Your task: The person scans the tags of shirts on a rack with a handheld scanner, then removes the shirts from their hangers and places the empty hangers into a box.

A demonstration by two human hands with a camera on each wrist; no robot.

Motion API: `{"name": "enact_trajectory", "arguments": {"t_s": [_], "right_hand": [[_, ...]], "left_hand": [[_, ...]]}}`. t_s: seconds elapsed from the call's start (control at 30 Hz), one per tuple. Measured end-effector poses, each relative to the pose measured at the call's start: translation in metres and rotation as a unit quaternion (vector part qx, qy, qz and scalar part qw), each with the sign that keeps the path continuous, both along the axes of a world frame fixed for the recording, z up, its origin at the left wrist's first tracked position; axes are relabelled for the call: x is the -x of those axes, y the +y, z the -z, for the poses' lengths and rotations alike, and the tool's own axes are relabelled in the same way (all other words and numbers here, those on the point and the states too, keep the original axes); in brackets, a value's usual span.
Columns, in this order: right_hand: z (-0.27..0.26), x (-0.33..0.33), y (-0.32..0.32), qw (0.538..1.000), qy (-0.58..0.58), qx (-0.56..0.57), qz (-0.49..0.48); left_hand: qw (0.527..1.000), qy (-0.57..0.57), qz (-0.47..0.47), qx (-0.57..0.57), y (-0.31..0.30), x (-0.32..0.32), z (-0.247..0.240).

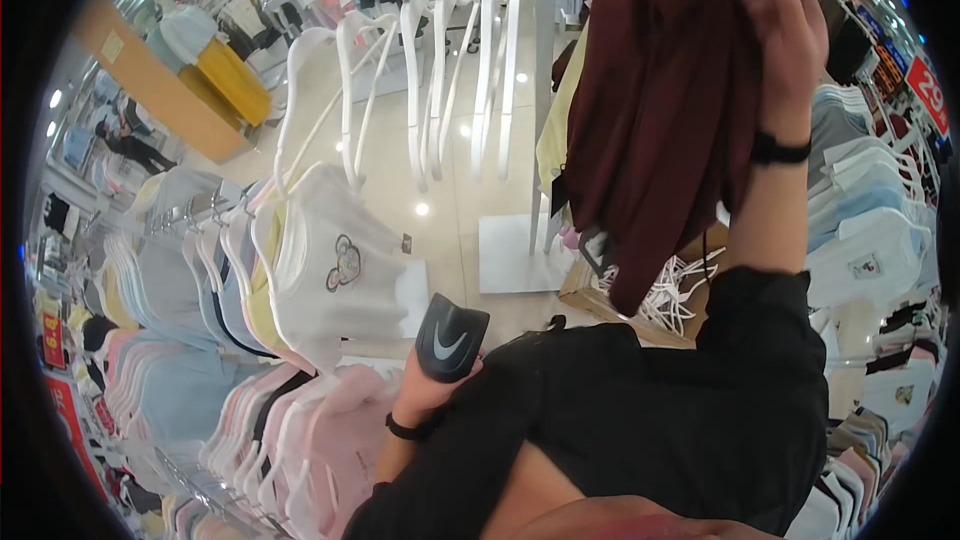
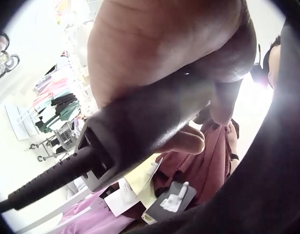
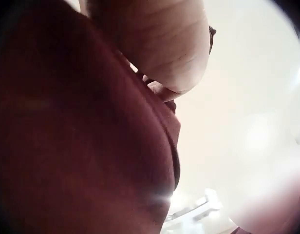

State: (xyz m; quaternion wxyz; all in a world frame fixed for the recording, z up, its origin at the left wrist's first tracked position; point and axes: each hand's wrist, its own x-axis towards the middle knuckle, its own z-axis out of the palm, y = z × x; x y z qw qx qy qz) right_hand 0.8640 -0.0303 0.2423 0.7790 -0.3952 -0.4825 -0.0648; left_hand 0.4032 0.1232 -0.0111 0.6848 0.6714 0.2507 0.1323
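My left hand [image 1: 422, 392] grips a black handheld barcode scanner [image 1: 452, 338] with a grey crescent mark on its head, low in front of my body. Its cord [image 2: 52, 179] leaves the handle's end in the left wrist view. High on the right of the head view, my right hand [image 1: 785, 45] holds up a dark maroon garment [image 1: 655, 150] that hangs in long folds. Cloth covers part of the right fingers in the right wrist view. Beyond the scanner, the left wrist view shows a dark tag [image 2: 173, 197] and a white tag [image 2: 121, 197] near the garment.
White hangers [image 1: 415, 100] hang on a rail ahead. Below the garment stands a cardboard box [image 1: 580, 298] of white hangers [image 1: 668, 290]. Shirts on racks line the left, including a white shirt [image 1: 340, 260], and the right, including another white shirt [image 1: 868, 255]. A white base [image 1: 515, 258] stands on the floor.
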Motion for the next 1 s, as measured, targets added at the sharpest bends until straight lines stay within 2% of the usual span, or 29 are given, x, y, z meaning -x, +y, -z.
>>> {"name": "enact_trajectory", "arguments": {"t_s": [0.03, 0.1, 0.13, 0.17, 0.2, 0.23, 0.27, 0.3, 0.37, 0.43, 0.5, 0.57, 0.7, 0.73, 0.77, 0.8, 0.83, 0.87, 0.9, 0.93, 0.97, 1.0], "right_hand": [[-0.011, -0.027, 0.015, 0.996, -0.032, -0.027, -0.074], [-0.026, -0.034, 0.040, 0.992, -0.056, 0.073, 0.086], [-0.022, -0.042, 0.052, 0.984, -0.083, 0.101, 0.120], [-0.014, -0.058, 0.051, 0.962, -0.064, 0.226, 0.143], [0.009, -0.099, 0.057, 0.944, -0.108, 0.262, 0.169], [0.016, -0.101, 0.070, 0.923, -0.153, 0.295, 0.192], [0.019, -0.101, 0.058, 0.856, -0.260, 0.383, 0.231], [0.024, -0.101, 0.056, 0.831, -0.324, 0.362, 0.270], [0.022, -0.101, 0.048, 0.851, -0.235, 0.419, 0.211], [0.014, -0.106, 0.044, 0.859, -0.211, 0.438, 0.161], [0.017, -0.123, 0.039, 0.887, -0.162, 0.418, 0.110], [0.019, -0.131, 0.030, 0.885, -0.198, 0.390, 0.162], [0.028, -0.119, 0.009, 0.885, -0.241, 0.367, 0.157], [0.032, -0.109, 0.002, 0.894, -0.229, 0.346, 0.170], [0.029, -0.087, -0.008, 0.860, -0.312, 0.324, 0.241], [0.032, -0.055, -0.019, 0.869, -0.298, 0.296, 0.262], [0.040, -0.013, -0.027, 0.914, -0.250, 0.225, 0.229], [0.055, 0.004, -0.040, 0.911, -0.298, 0.166, 0.233], [0.068, 0.029, -0.048, 0.924, -0.323, 0.107, 0.175], [0.096, 0.043, -0.054, 0.942, -0.324, 0.085, -0.025], [0.124, 0.058, -0.059, 0.924, -0.296, 0.083, -0.226], [0.142, 0.091, -0.048, 0.886, -0.199, 0.166, -0.386]], "left_hand": [[1.000, -0.001, -0.007, -0.016, -0.004, -0.001, 0.003], [0.999, 0.002, -0.032, -0.005, -0.015, -0.003, 0.009], [0.999, 0.004, -0.046, 0.002, -0.022, -0.004, 0.012], [0.998, 0.005, -0.058, 0.005, -0.028, -0.005, 0.018], [0.997, 0.007, -0.073, 0.008, -0.034, -0.006, 0.025], [0.996, 0.010, -0.089, 0.012, -0.040, -0.007, 0.029], [0.996, 0.026, -0.083, -0.003, -0.045, -0.008, 0.027], [0.994, 0.028, -0.097, -0.033, -0.050, -0.011, 0.027], [0.986, 0.041, -0.134, -0.088, -0.061, -0.017, 0.026], [0.984, 0.105, -0.127, -0.074, -0.069, -0.026, -0.008], [0.988, 0.090, -0.104, -0.070, -0.069, -0.026, 0.022], [0.989, 0.079, -0.109, -0.066, -0.074, -0.031, 0.012], [0.993, 0.069, -0.077, -0.053, -0.076, -0.042, 0.005], [0.995, 0.044, -0.068, -0.063, -0.076, -0.044, 0.002], [0.994, 0.042, -0.075, -0.062, -0.077, -0.045, 0.005], [0.994, 0.039, -0.081, -0.062, -0.078, -0.045, 0.008], [0.994, 0.036, -0.087, -0.060, -0.079, -0.046, 0.012], [0.992, 0.057, -0.090, -0.066, -0.078, -0.047, 0.013], [0.990, 0.079, -0.092, -0.070, -0.076, -0.047, 0.013], [0.988, 0.101, -0.093, -0.071, -0.077, -0.048, 0.015], [0.987, 0.095, -0.106, -0.071, -0.078, -0.048, 0.019], [0.986, 0.090, -0.119, -0.072, -0.079, -0.048, 0.023]]}}
